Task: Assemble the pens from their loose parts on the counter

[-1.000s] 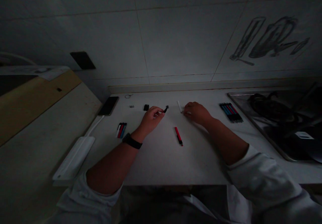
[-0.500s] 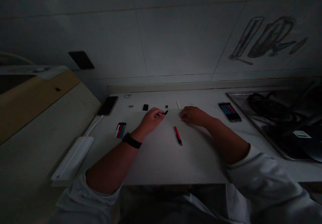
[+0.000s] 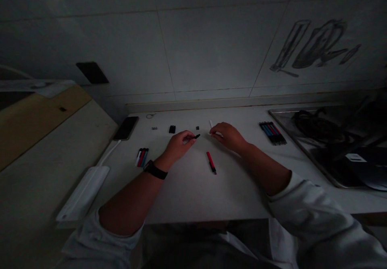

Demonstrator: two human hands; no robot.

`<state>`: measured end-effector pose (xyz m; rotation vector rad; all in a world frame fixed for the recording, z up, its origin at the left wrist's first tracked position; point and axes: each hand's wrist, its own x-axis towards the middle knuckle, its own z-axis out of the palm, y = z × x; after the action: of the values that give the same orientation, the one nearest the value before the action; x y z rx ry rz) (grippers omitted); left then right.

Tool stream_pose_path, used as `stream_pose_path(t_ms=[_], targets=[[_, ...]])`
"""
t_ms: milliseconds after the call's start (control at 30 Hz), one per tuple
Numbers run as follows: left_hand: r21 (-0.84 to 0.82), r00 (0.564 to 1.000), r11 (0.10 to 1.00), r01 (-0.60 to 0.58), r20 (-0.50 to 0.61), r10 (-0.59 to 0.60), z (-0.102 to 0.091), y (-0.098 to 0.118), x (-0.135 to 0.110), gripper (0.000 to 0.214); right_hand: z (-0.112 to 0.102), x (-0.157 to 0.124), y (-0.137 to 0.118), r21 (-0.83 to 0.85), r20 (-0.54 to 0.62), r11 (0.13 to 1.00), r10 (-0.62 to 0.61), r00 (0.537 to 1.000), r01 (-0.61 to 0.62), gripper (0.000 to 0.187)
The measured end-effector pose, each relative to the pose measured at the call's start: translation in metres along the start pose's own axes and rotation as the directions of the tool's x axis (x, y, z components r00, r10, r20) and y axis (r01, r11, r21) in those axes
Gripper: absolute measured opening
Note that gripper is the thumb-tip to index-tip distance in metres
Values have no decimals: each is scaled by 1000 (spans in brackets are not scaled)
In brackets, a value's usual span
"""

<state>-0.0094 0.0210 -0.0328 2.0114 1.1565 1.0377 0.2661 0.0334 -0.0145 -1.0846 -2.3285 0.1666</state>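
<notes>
Pinched in the fingertips of my left hand [image 3: 181, 142] is a small black pen part [image 3: 197, 136], its tip pointing right. My right hand [image 3: 228, 135] is closed, thumb against fingers, on a thin pale piece [image 3: 209, 134], perhaps a pen refill; most of it is hidden by the fingers. A gap separates the two hands. Just behind the right fingertips lies a white stick [image 3: 211, 122]. Nearer to me, a red and black pen body [image 3: 211, 162] rests on the counter. Small black pieces [image 3: 197, 128] sit beyond the left fingertips.
Left of centre are black parts [image 3: 172, 129], small metallic pieces [image 3: 154, 128] and several coloured pen barrels [image 3: 142, 157]. A phone [image 3: 126, 128] and a white power strip [image 3: 84, 194] lie farther left. Several assembled pens [image 3: 272, 133] lie right, beside a metal-rimmed stove [image 3: 305, 156].
My right hand has moved slightly up and left, toward the left hand, with the pale piece at its fingertips. The left hand still holds the black pen part. The view has shifted slightly.
</notes>
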Motion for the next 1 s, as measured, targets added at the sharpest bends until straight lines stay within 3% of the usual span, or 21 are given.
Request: stream_pose_path(t_ms=[233,733,1000], targets=[[40,1000,999,-1,16,0,0,4,0,8,2,1,-6,-10,-69,995,-99,993,99,18],[180,990,974,-135,69,124,2,9,-3,7,6,2,-17,-36,-7,978,-206,979,206,22],[184,980,968,-168,136,144,3,12,-3,7,15,0,-29,-53,55,976,-210,976,212,13]])
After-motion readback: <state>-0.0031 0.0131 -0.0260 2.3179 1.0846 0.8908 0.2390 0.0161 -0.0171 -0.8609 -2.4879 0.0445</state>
